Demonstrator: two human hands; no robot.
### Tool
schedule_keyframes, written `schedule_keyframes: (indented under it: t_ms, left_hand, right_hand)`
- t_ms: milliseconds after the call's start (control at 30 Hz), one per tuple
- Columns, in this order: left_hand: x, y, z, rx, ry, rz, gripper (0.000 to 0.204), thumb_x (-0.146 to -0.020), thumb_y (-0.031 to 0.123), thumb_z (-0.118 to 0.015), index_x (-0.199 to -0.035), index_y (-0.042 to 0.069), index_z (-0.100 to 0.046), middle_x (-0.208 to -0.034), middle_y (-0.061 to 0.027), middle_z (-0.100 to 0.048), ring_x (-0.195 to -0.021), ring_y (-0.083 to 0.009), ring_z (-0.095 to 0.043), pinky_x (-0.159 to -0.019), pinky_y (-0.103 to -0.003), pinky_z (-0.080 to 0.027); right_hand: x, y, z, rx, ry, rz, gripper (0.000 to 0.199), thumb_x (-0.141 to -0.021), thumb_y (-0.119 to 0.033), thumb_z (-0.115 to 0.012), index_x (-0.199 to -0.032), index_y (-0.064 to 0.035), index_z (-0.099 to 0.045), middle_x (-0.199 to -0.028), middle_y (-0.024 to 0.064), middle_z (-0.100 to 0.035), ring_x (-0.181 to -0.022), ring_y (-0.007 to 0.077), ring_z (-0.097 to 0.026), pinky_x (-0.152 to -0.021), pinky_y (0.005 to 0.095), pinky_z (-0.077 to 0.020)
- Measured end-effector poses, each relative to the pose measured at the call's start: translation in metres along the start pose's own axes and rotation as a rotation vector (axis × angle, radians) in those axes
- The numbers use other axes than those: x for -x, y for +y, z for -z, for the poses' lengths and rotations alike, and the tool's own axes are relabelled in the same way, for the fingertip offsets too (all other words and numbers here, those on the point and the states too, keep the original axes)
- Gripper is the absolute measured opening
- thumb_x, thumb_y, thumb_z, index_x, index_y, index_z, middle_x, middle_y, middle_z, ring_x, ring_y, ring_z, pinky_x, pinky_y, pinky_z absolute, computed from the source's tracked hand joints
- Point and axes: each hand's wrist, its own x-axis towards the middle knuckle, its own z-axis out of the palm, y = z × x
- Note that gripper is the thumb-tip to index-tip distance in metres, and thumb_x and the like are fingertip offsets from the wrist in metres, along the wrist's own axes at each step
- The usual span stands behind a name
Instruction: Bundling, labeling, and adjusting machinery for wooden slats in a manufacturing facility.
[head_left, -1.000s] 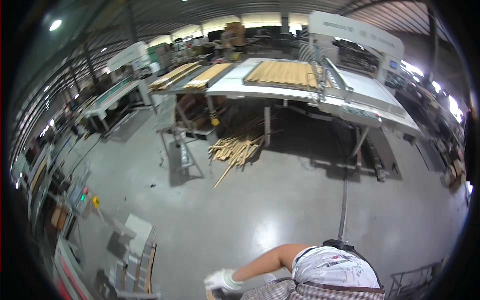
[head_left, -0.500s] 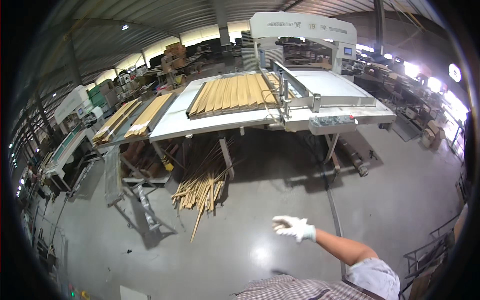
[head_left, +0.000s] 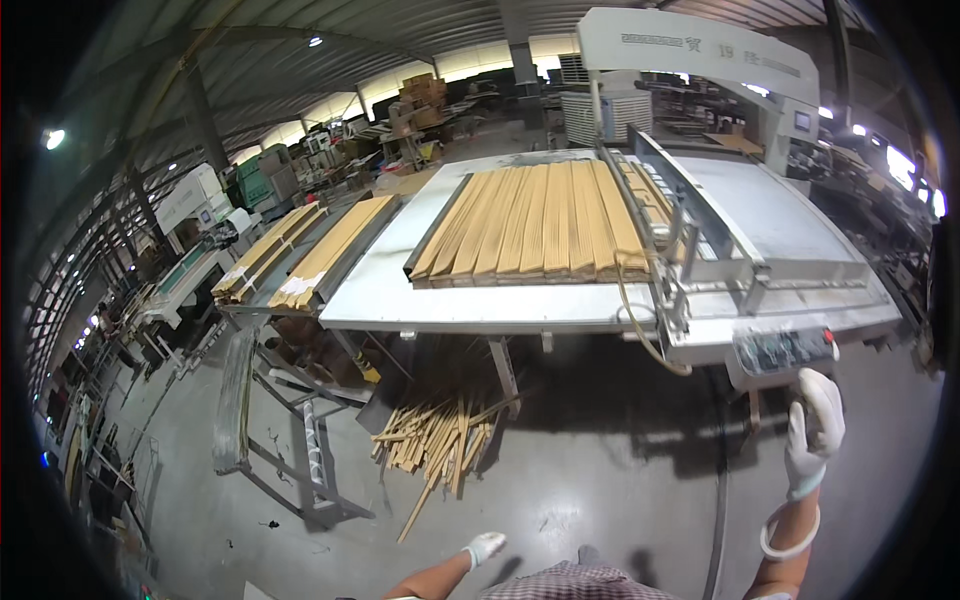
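Just swung round to face the desk (head_left: 480, 300), so my empty right hand (head_left: 815, 430), fingers loosely apart, is up near its front-right corner by the control panel (head_left: 785, 350), left hand (head_left: 485, 547) low and open.

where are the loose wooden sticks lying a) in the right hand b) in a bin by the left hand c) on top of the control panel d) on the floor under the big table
d, the loose wooden sticks lie in a scattered pile on the concrete floor beneath the big table; both gloved hands are empty, the right hand raised near the control panel.
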Motion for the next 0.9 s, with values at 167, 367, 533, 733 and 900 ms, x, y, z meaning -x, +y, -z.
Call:
schedule_keyframes:
  t_ms: [167,367,533,733,900]
  left_hand:
    - [-0.089,0.005,0.024,-0.819,-0.175,-0.465,0.042,-0.098,0.040,-0.055,-0.119,0.004,-0.062,-0.103,-0.0048,-0.067,-0.093,-0.0202,-0.062,-0.080,-0.035,-0.051]
    - [-0.211,0.134,0.009,-0.434,0.040,0.110,0.044,-0.100,0.037,-0.051,-0.126,0.003,-0.059,-0.115,-0.0081,-0.066,-0.104,-0.0221,-0.062,-0.088,-0.036,-0.050]
    - [-0.287,0.273,-0.017,-0.310,0.004,0.061,0.044,-0.101,0.037,-0.049,-0.126,0.002,-0.059,-0.118,-0.0087,-0.065,-0.107,-0.0218,-0.061,-0.091,-0.036,-0.048]
    - [-0.297,0.357,-0.045,-0.131,0.020,0.003,0.044,-0.102,0.036,-0.047,-0.127,0.002,-0.059,-0.121,-0.0095,-0.064,-0.110,-0.0215,-0.059,-0.093,-0.036,-0.047]
    - [-0.250,0.375,-0.083,-0.114,-0.024,-0.042,0.045,-0.103,0.035,-0.045,-0.127,0.001,-0.059,-0.123,-0.0101,-0.063,-0.113,-0.0212,-0.058,-0.096,-0.036,-0.046]
  right_hand:
    - [-0.109,0.196,-0.157,-0.444,0.021,-0.466,0.028,-0.096,0.005,-0.047,-0.120,0.0045,-0.061,-0.119,0.0123,-0.062,-0.101,0.0151,-0.061,-0.086,0.0272,-0.0493]
    - [-0.161,0.443,-0.324,-0.040,-0.092,-0.436,0.026,-0.092,-0.004,-0.056,-0.116,0.0017,-0.064,-0.107,0.0170,-0.070,-0.097,0.0230,-0.067,-0.081,0.0351,-0.0537]
    - [-0.146,0.619,-0.400,0.274,-0.507,-0.668,0.029,-0.080,-0.021,-0.071,-0.103,-0.0029,-0.068,-0.091,0.0215,-0.069,-0.084,0.0363,-0.067,-0.074,0.0393,-0.0529]
    - [-0.165,0.642,-0.478,0.565,-0.848,-0.854,0.060,-0.071,-0.030,-0.082,-0.118,0.0013,-0.061,-0.116,0.0259,-0.064,-0.109,0.0407,-0.061,-0.094,0.0419,-0.0506]
    - [-0.166,0.669,-0.475,0.539,-0.935,-0.855,0.061,-0.069,-0.033,-0.082,-0.116,0.0011,-0.063,-0.116,0.0254,-0.065,-0.107,0.0370,-0.064,-0.092,0.0402,-0.0522]
